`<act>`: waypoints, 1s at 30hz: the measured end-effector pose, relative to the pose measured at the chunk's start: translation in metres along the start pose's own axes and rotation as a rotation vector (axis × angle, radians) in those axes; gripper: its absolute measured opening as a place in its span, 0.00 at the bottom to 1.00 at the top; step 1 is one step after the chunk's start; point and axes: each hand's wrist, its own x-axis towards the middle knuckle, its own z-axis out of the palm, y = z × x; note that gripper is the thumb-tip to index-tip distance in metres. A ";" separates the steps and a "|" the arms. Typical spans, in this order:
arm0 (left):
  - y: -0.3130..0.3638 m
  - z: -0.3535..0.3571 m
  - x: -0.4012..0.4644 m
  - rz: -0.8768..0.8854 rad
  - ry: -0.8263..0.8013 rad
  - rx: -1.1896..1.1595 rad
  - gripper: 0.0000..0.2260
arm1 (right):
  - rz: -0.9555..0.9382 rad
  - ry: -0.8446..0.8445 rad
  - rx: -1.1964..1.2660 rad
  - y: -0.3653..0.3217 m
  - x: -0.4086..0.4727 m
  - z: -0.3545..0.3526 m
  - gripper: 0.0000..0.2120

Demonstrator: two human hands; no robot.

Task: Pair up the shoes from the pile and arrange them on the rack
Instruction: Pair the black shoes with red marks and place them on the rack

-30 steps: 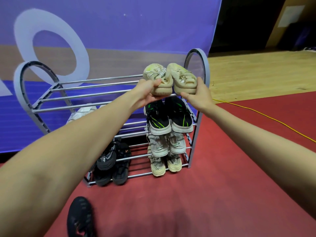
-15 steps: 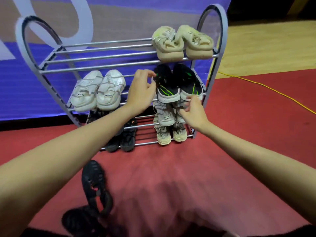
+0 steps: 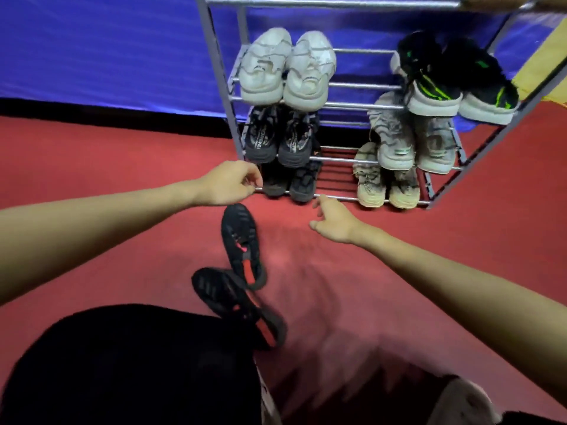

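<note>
Two black shoes with red insoles lie on the red floor: one (image 3: 242, 243) points toward the rack, the other (image 3: 236, 305) lies just nearer me, overlapping its heel. My left hand (image 3: 228, 187) hovers just above the farther shoe's toe with loosely curled fingers, holding nothing. My right hand (image 3: 333, 220) hangs to the right of that shoe, fingers relaxed and empty. The metal rack (image 3: 343, 105) stands behind, holding white sneakers (image 3: 287, 69), black-and-green shoes (image 3: 454, 78), dark grey shoes (image 3: 276, 136), grey shoes (image 3: 411, 139), black shoes (image 3: 291, 182) and beige shoes (image 3: 386, 185).
A blue banner (image 3: 107, 47) hangs behind the rack. Red carpet (image 3: 368, 286) covers the floor. My dark-clothed leg (image 3: 129, 363) fills the lower left. A pale blurred object (image 3: 460, 403) sits at the bottom right edge.
Both hands let go of the beige pair on the top shelf and dropped to floor level. The view tilted down onto the two black shoes.
</note>
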 end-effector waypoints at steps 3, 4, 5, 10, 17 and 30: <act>-0.055 0.005 -0.020 -0.115 -0.033 -0.018 0.11 | -0.038 -0.071 -0.030 -0.031 0.015 0.037 0.21; -0.072 0.010 -0.027 -0.157 -0.036 -0.034 0.11 | -0.047 -0.099 -0.040 -0.038 0.021 0.051 0.21; -0.089 0.018 -0.033 -0.200 -0.037 -0.060 0.12 | -0.044 -0.130 -0.052 -0.044 0.025 0.065 0.21; -0.147 0.077 -0.055 -0.360 -0.103 -0.151 0.12 | 0.022 -0.248 -0.095 -0.055 0.041 0.123 0.20; -0.185 0.166 -0.060 -0.481 -0.280 -0.134 0.22 | 0.037 -0.446 -0.076 -0.028 0.037 0.168 0.06; -0.195 0.169 -0.057 -0.441 -0.090 -0.338 0.12 | 0.045 -0.615 -0.134 0.018 0.015 0.216 0.22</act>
